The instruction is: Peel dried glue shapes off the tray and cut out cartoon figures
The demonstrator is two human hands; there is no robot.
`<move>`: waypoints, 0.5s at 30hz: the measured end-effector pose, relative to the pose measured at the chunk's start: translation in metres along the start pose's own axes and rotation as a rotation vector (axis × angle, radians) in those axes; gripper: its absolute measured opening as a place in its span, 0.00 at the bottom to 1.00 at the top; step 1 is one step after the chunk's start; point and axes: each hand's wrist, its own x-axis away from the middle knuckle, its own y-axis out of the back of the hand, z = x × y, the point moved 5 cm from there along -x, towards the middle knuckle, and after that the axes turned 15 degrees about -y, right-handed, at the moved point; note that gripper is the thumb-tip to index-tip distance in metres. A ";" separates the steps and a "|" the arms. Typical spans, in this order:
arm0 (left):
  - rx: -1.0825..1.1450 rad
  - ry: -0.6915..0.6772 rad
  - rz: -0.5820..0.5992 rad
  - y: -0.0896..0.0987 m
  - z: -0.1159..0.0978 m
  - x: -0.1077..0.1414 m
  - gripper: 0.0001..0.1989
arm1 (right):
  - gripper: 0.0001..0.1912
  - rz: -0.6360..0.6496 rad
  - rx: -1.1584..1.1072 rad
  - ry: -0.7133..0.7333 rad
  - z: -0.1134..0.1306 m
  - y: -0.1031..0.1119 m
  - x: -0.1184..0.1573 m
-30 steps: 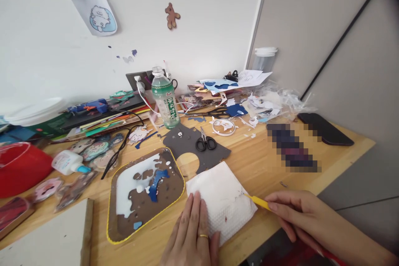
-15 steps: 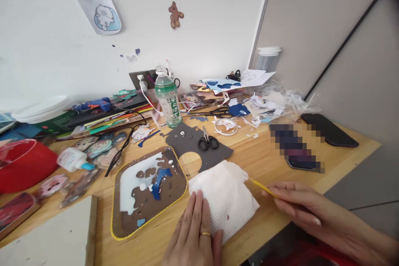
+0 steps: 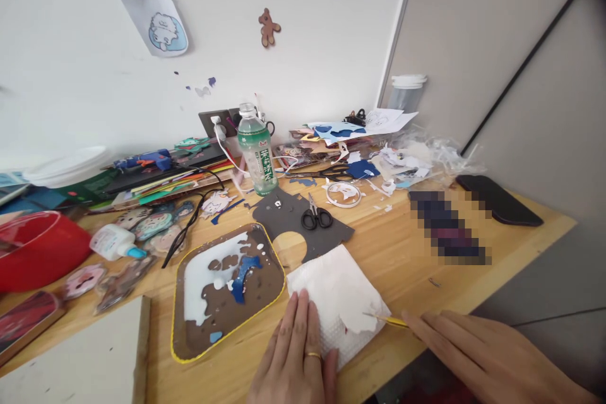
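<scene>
My left hand point(image 3: 296, 353) lies flat with fingers stretched over the left edge of a white textured tissue point(image 3: 326, 271). A thin white cutout point(image 3: 357, 319) with an irregular outline rests on the tissue's lower right part. My right hand point(image 3: 459, 347) is closed around yellow tweezers point(image 3: 398, 322), whose thin tips touch the cutout's right side. Left of the tissue is a brown tray point(image 3: 187, 348) with a yellow rim, holding white wet-looking patches and blue scraps. Small black-handled scissors point(image 3: 316, 219) lie on dark grey card point(image 3: 279, 221) behind the tissue.
A green-labelled bottle point(image 3: 255, 151) stands at the back. Paper scraps and plastic point(image 3: 407, 161) are heaped at back right. A phone-like pixelated object point(image 3: 447, 227) and a black case point(image 3: 497, 199) lie right. A glue bottle point(image 3: 113, 243), red bowl point(image 3: 47, 249) and pale board point(image 3: 80, 353) are left.
My right hand has brought the tweezers down and toward me. The white cutout has moved from the tissue's far right corner to its lower right part. My left hand has stayed put.
</scene>
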 end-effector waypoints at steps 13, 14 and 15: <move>-0.003 0.007 0.014 -0.001 0.000 0.001 0.23 | 0.24 0.085 -0.063 -0.132 -0.004 0.009 -0.034; 0.002 0.011 0.019 -0.001 0.000 0.001 0.23 | 0.24 0.090 -0.051 -0.116 -0.007 0.011 -0.037; 0.008 0.014 0.022 -0.002 0.000 0.001 0.22 | 0.23 0.086 -0.040 -0.101 -0.010 0.015 -0.040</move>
